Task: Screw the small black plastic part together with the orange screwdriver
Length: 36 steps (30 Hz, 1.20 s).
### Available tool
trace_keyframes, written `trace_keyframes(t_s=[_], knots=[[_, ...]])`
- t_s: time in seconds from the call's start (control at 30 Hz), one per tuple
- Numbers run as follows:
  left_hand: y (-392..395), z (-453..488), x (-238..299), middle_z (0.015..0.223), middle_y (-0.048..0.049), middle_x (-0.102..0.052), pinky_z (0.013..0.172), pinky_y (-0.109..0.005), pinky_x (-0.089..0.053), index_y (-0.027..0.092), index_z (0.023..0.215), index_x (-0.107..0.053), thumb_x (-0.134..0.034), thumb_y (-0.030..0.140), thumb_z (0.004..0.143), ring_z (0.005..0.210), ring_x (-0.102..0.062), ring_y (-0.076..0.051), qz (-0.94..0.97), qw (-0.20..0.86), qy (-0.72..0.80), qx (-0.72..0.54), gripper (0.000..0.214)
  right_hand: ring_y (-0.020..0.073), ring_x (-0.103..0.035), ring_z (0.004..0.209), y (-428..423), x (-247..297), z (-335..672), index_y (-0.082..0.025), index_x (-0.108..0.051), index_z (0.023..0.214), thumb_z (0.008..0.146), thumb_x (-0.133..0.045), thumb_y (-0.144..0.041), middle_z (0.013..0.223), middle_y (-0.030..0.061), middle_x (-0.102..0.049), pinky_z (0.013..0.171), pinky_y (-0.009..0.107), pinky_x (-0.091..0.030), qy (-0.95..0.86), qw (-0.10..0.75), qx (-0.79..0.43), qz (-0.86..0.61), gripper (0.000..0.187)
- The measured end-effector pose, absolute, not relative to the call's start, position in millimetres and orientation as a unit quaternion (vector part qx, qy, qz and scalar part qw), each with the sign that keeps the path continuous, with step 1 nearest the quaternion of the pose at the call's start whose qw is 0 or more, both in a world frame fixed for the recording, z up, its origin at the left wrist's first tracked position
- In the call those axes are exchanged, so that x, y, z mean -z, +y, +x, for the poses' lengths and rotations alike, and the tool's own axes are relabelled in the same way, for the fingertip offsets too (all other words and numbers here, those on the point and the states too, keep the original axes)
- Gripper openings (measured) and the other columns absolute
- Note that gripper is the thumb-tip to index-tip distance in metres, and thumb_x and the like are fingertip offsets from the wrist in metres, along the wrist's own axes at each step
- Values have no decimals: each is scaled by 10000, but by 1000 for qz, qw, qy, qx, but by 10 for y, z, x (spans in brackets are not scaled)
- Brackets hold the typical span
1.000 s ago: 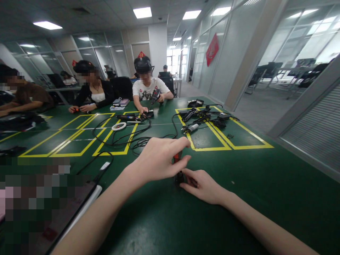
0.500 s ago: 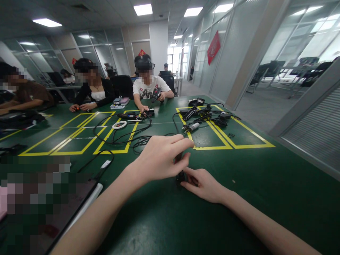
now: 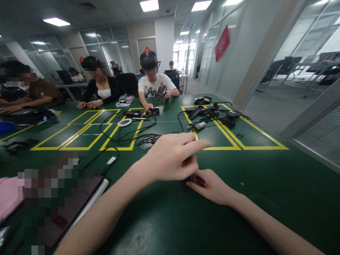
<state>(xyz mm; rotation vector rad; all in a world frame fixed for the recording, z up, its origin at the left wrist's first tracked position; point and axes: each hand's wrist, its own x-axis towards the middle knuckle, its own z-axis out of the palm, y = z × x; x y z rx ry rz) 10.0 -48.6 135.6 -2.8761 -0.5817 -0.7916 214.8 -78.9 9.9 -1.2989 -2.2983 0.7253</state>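
Over the table's near middle, my left hand [image 3: 174, 157] is closed, thumb and fingers pinched around a small red-and-black object [image 3: 188, 161]. Most of that object is hidden behind the fingers, so its kind does not show. Just below and to the right, my right hand [image 3: 211, 186] grips a small black part [image 3: 188, 180] between thumb and fingers, low at the tabletop. The left hand sits directly above this part, and the two held things appear to line up. Whether they touch is hidden.
Beyond my hands lie black cables [image 3: 148, 139], a white ring [image 3: 124, 122], a silver-and-black tool [image 3: 197, 126] and several small screws [image 3: 240, 135] on the green table [image 3: 265, 184]. A tablet-like device [image 3: 79, 198] lies left. Across, a person [image 3: 156, 83] holds a power drill [image 3: 160, 92].
The whole view has swung slightly left, shifting everything rightward in the picture. My left hand's fingers have turned a little and now cover more of the black part. Both hands keep their grip.
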Motion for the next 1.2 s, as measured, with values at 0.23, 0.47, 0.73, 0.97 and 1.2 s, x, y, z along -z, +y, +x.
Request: trace_keyframes(t_s=[0.23, 0.47, 0.73, 0.97, 1.2], knots=[[-475, 122, -1338, 1196, -83, -632, 694, -243, -519, 221, 1393, -545, -415, 129, 990, 818, -650, -137, -944, 99, -207, 238, 434, 168, -573, 563, -803, -104, 2149, -209, -615, 931, 943, -578, -324, 642, -16, -623, 569, 269, -336, -819, 201, -271, -465, 121], [-483, 127, -1362, 1120, -88, -654, 778, -281, -521, 188, 1331, -600, -450, 110, 937, 894, -650, -177, -949, 94, -186, 238, 429, 166, -557, 556, -801, -107, 2150, -211, -603, 908, 951, -570, -344, 634, -20, -606, 568, 271, -329, -821, 206, -269, -458, 144], [-496, 149, -1343, 1111, -75, -652, 782, -276, -513, 228, 1431, -535, -455, 143, 957, 874, -656, -170, -949, 108, -192, 223, 488, 168, -551, 545, -800, -79, 2155, -214, -623, 897, 937, -593, -343, 620, -16, -611, 557, 274, -331, -818, 215, -258, -467, 138], [-485, 159, -1329, 1173, -62, -660, 736, -250, -497, 250, 1433, -534, -410, 121, 994, 861, -662, -151, -945, 104, -209, 228, 474, 175, -586, 575, -806, -111, 2155, -211, -613, 889, 939, -587, -324, 655, -7, -632, 573, 271, -357, -819, 205, -265, -465, 126], [-464, 140, -1329, 1097, -84, -658, 784, -281, -510, 196, 1369, -572, -432, 99, 955, 888, -651, -178, -945, 102, -182, 251, 448, 176, -567, 568, -802, -106, 2150, -212, -594, 882, 943, -574, -343, 645, -9, -615, 574, 277, -335, -818, 211, -270, -462, 145]])
